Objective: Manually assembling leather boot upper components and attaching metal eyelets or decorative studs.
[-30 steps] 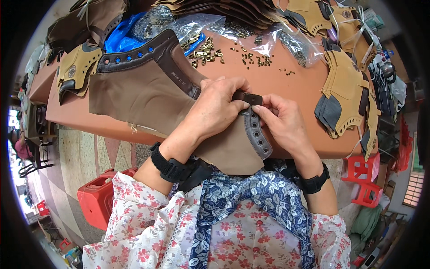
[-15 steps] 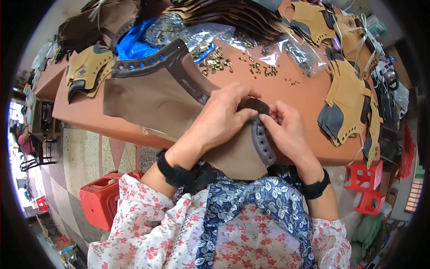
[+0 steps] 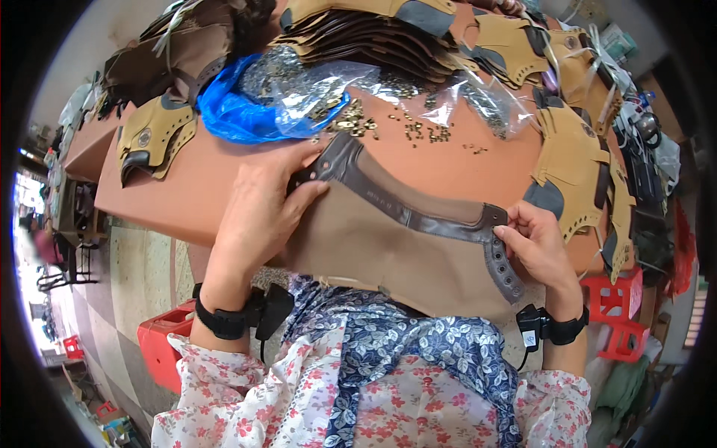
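A brown boot upper point(image 3: 388, 246) is spread between my two hands at the table's near edge, with a dark leather collar band along its top. My left hand point(image 3: 261, 205) pinches the upper's left end, thumb on the face beside a holed dark strip that my fingers partly cover. At the opposite end, my right hand point(image 3: 536, 239) grips the top corner of the other eyelet strip point(image 3: 502, 261) between thumb and fingers. Several metal-rimmed holes run down that strip. The lower edge of the upper hangs over my lap, in front of a blue leaf-patterned apron point(image 3: 418, 343).
Loose brass-coloured eyelets point(image 3: 355, 119) lie on the orange tabletop point(image 3: 441, 168), near a blue plastic bag point(image 3: 231, 112) and clear bags of metal parts. Brown uppers point(image 3: 373, 45) are stacked behind. Tan uppers point(image 3: 571, 149) lie right, another point(image 3: 155, 138) left. Red stools point(image 3: 612, 295) stand below.
My left hand has moved left from the right-hand eyelet strip to the upper's other end. My right hand has shifted right and down, and the upper is now stretched out, nearer to me.
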`<state>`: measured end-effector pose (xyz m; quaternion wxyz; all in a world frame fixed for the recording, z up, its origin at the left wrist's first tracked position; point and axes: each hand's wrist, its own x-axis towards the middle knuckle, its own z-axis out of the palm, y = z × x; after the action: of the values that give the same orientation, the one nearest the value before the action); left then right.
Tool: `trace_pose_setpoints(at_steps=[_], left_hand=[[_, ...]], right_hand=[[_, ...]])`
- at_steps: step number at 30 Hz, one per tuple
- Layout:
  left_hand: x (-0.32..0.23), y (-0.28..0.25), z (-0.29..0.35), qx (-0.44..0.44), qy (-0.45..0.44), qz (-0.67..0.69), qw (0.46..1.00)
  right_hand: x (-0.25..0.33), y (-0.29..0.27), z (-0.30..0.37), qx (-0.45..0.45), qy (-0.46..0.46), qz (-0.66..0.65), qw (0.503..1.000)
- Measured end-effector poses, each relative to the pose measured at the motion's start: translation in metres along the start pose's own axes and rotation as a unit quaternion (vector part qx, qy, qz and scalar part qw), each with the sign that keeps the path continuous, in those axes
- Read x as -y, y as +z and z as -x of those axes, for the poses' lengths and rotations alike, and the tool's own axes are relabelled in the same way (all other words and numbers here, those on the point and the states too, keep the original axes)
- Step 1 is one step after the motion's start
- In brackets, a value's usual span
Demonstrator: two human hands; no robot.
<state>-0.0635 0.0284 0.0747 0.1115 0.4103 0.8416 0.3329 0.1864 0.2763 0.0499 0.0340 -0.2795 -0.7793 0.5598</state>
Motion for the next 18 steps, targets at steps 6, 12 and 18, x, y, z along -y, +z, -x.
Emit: trace_pose_setpoints(at_steps=[6, 12, 18], left_hand=[[0.029, 0.016, 0.003, 0.092, -0.105, 0.223, 0.965], [0.032, 0.031, 0.004, 0.13, -0.111, 0.294, 0.94], [0.032, 0.032, 0.005, 0.123, -0.112, 0.314, 0.935]], right_hand=[[0.009, -0.032, -0.013, -0.045, -0.029, 0.069, 0.996], [-0.01, -0.038, -0.074, -0.153, -0.174, 0.24, 0.943], [-0.001, -0.022, -0.098, -0.142, -0.178, 0.325, 0.918]])
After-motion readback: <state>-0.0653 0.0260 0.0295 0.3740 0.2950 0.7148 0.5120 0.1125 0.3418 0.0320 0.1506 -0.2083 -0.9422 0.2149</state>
